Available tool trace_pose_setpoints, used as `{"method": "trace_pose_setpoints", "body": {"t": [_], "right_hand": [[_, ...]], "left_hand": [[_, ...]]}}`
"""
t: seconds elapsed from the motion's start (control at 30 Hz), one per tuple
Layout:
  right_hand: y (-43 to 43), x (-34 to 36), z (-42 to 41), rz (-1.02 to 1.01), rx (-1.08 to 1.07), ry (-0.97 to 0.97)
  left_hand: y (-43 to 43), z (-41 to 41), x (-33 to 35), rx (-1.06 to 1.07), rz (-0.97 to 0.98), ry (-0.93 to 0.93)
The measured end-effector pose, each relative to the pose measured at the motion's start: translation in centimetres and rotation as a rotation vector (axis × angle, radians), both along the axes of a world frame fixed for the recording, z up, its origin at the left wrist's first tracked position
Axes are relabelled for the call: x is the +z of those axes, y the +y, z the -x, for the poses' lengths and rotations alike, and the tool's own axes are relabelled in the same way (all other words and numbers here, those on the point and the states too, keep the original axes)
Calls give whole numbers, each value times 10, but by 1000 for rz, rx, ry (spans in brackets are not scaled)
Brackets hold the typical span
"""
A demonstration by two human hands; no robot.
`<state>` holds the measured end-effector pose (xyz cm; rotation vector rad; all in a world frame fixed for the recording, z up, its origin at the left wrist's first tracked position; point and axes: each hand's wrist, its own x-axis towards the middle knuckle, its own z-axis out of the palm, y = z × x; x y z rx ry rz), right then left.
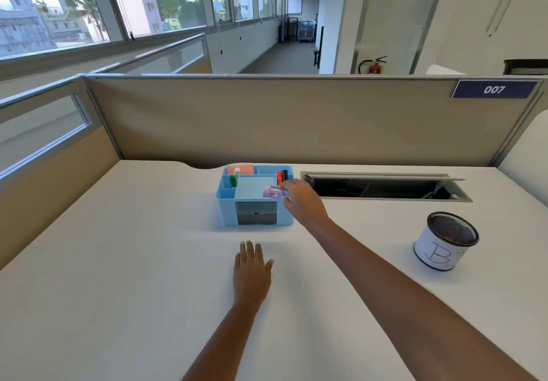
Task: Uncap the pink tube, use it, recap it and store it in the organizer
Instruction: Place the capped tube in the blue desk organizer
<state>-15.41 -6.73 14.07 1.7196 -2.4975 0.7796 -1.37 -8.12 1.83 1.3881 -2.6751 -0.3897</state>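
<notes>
The pink tube [273, 193] lies roughly level in the fingers of my right hand [301, 201], over the right front part of the light blue desk organizer [284, 217]. Its pink end points left, over the organizer's pale blue pad. Whether its cap is on I cannot tell. My left hand [251, 271] rests flat on the white desk in front of the organizer, fingers spread, holding nothing. The organizer holds a green-capped tube [235, 176] at its back left, an orange pad behind that, and red and black markers [281, 176] at the back right.
A mesh pen cup wrapped in white paper [447, 241] stands on the desk at the right. An open cable hatch [382, 189] is cut into the desk behind my right hand. Beige partition walls [296, 122] close the desk at the back and left.
</notes>
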Motion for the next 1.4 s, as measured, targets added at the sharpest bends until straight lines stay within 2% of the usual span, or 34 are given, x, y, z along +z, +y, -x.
{"method": "trace_pose_setpoints", "body": {"t": [0.3,0.87,1.27,1.4], "right_hand": [[-39,-14,-4,-71,61,26],[-72,-29,-2,-160,67,-58],[-60,-31,-1,-160,107,-156],[-43,-36,5,-77,66,-185]], "left_hand": [[-8,4,-15,1,-25,23],[-6,14,-13,38,-110,108],[-5,16,-12,40,-108,85],[-2,15,-15,51,-97,59]]}}
